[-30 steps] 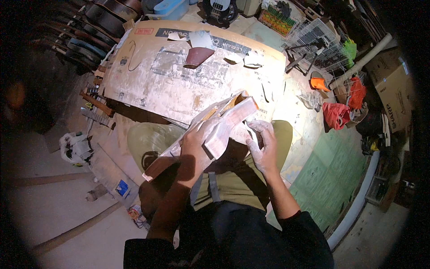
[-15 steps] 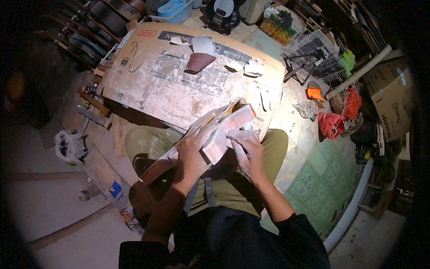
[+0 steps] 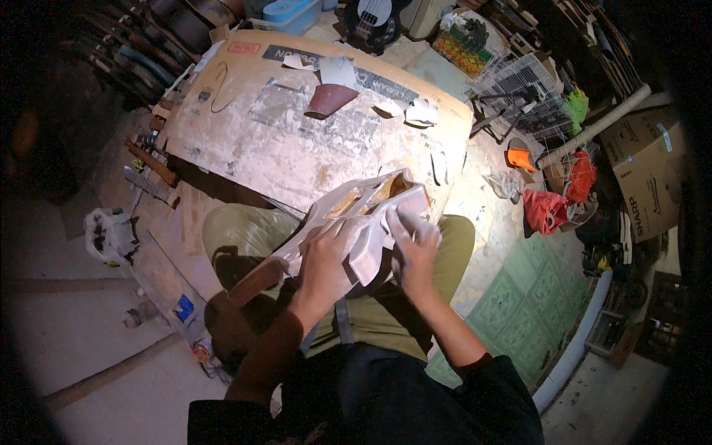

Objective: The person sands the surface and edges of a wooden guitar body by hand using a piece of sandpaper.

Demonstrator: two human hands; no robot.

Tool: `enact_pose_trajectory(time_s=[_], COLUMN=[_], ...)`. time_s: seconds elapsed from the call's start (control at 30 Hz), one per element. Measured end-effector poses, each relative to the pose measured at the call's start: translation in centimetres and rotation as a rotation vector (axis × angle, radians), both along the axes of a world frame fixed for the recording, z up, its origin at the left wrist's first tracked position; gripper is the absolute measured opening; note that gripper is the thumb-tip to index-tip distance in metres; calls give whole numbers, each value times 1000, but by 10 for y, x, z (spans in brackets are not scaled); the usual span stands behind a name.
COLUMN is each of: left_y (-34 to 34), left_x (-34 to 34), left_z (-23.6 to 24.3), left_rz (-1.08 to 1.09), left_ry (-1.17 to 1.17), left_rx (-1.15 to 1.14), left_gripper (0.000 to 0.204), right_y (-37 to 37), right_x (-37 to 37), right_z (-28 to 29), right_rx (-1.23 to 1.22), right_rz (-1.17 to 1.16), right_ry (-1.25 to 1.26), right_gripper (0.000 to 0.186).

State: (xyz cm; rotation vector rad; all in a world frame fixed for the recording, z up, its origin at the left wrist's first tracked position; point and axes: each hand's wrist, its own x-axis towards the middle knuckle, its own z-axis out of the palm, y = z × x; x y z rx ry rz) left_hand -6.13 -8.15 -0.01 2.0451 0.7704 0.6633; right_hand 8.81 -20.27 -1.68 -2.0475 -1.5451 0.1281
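A pale, dusty guitar body (image 3: 365, 258) with hollowed cavities rests tilted across my lap. Dust-covered, my left hand (image 3: 326, 251) grips its near side, fingers wrapped over the surface. My right hand (image 3: 415, 245) presses at the right edge of the body, beside its curved cutaway. Its fingers are bent together and slightly blurred; whatever they may hold is hidden. A brownish end of the piece (image 3: 256, 282) reaches out at the lower left, past my left wrist.
A dusty cardboard sheet (image 3: 252, 141) lies ahead, bearing a dark red sandpaper piece (image 3: 331, 101) and torn paper scraps (image 3: 421, 113). A wire rack (image 3: 519, 81), an orange object (image 3: 521, 158) and a red bag (image 3: 545, 211) stand at right. Left are a brush (image 3: 148, 185) and a white plastic bag (image 3: 111, 236).
The guitar body has tilted, so more of its cavities show and its side face is turned away. My right hand has moved up along the edge.
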Motion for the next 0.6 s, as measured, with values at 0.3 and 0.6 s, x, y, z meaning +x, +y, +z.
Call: enact_pose_trajectory(time_s=[0.3,0.6], left_y=[2,5], left_x=[1,0], left_z=[2,0], left_rz=[3,16], left_ry=[-2,18], left_rx=[-1,-37], left_gripper=[43,41], right_y=[20,22], right_x=[0,-10], right_z=[4,1], right_rx=[71,114], right_rz=[-61,-103], right_ry=[-64,51], right_gripper=[47,46])
